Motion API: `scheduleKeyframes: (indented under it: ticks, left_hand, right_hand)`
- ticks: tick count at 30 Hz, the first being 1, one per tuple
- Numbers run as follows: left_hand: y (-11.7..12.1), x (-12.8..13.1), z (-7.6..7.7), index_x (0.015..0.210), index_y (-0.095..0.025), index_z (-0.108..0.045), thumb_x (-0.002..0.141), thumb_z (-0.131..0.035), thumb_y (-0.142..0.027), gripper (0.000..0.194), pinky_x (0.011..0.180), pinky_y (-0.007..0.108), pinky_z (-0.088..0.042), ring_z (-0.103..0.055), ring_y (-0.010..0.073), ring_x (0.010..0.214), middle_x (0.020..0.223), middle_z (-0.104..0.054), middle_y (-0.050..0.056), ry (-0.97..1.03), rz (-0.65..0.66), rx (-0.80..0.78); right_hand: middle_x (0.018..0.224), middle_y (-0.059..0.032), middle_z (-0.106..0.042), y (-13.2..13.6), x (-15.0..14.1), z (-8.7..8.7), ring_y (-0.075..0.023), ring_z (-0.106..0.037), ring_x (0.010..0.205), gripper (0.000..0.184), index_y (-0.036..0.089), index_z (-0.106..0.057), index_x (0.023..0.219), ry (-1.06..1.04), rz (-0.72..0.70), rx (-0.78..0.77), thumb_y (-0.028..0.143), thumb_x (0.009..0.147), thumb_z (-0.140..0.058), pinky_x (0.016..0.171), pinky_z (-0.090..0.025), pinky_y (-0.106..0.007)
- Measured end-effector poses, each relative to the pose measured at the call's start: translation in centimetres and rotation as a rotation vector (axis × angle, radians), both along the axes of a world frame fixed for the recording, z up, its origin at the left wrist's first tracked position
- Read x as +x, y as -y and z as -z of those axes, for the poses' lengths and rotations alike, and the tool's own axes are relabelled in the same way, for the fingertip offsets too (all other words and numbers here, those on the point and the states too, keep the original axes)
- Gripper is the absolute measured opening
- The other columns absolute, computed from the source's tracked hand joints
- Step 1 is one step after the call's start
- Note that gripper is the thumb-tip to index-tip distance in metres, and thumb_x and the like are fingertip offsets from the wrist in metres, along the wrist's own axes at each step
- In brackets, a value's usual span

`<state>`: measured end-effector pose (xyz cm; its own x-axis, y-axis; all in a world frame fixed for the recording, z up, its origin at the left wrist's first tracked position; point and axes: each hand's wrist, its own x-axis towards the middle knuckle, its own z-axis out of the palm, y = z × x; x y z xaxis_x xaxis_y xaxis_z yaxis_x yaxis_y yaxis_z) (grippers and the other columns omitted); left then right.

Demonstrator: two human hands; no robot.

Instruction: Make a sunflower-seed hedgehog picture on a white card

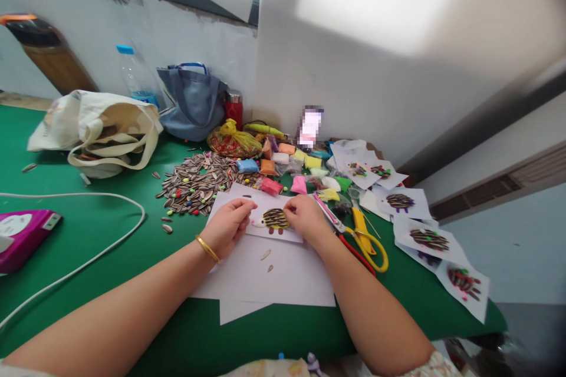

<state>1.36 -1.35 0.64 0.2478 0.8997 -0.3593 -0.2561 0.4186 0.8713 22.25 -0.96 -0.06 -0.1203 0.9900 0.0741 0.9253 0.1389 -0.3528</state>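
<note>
A hedgehog picture (275, 219) lies on a small white card (234, 193), its back made of striped sunflower seeds pressed into yellow clay, with a pale snout and brown feet. On the card's left side my left hand (229, 225) has its fingers pinched together, a gold bangle at the wrist. My right hand (307, 218) is closed too, its fingertips at the hedgehog's right edge. Whatever either pinch holds is hidden or too small to name. Under the card are larger white sheets (292, 277) with two loose seeds (265, 255).
A heap of sunflower seeds (198, 179) with coloured beads lies behind left, near bagged coloured clay (269, 166). Scissors (354, 232) and a yellow cutter (363, 230) lie right, beside finished seed cards (428, 240). Bags (192, 100), a phone (311, 126) and a white cable (101, 247) surround them.
</note>
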Motion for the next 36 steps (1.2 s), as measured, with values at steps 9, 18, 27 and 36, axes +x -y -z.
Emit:
scheduleKeyframes:
  ticks: [9, 18, 27, 36]
  left_hand:
    - [-0.2, -0.3, -0.4, 0.086, -0.011, -0.061, 0.088, -0.058, -0.026, 0.015, 0.032, 0.01, -0.023, -0.042, 0.0028, 0.045, 0.064, -0.048, -0.002, 0.262, -0.06, -0.174]
    - [0.4, -0.4, -2.0, 0.109, -0.008, -0.058, 0.097, -0.036, -0.048, 0.048, 0.085, 0.037, -0.058, -0.067, 0.0229, 0.095, 0.106, -0.065, 0.02, 0.591, 0.007, -0.41]
    - [1.1, -0.3, -1.6, 0.117, -0.01, -0.059, 0.094, -0.033, -0.058, 0.059, 0.079, 0.037, -0.055, -0.067, 0.0206, 0.079, 0.095, -0.068, 0.015, 0.596, 0.18, -0.363]
    - [1.6, 0.3, -1.4, 0.097, -0.013, -0.065, 0.085, -0.065, -0.032, 0.023, 0.055, 0.017, -0.048, -0.065, 0.0139, 0.08, 0.092, -0.068, 0.01, 0.328, 0.236, -0.239]
  right_hand:
    - [0.084, -0.0044, -0.069, -0.1, 0.3, 0.2, -0.0182, -0.058, 0.083, 0.018, 0.022, -0.074, 0.077, 0.066, -0.028, 0.035, 0.022, 0.083, -0.057, 0.072, -0.036, -0.029]
    - [0.094, -0.007, -0.067, 2.2, -0.3, -1.0, -0.0209, -0.057, 0.093, 0.02, 0.021, -0.073, 0.098, -0.148, -0.09, 0.369, 0.025, 0.091, -0.055, 0.085, -0.04, -0.034]
    - [0.088, -0.0053, -0.064, 3.6, -2.9, -1.6, -0.0209, -0.055, 0.086, 0.018, 0.025, -0.072, 0.098, -0.256, -0.253, 0.323, 0.036, 0.084, -0.069, 0.082, -0.041, -0.036]
    - [0.086, -0.0048, -0.065, 3.7, -2.4, -1.8, -0.0197, -0.057, 0.087, 0.015, 0.022, -0.071, 0.089, -0.383, -0.224, 0.336, 0.024, 0.092, -0.057, 0.08, -0.043, -0.034]
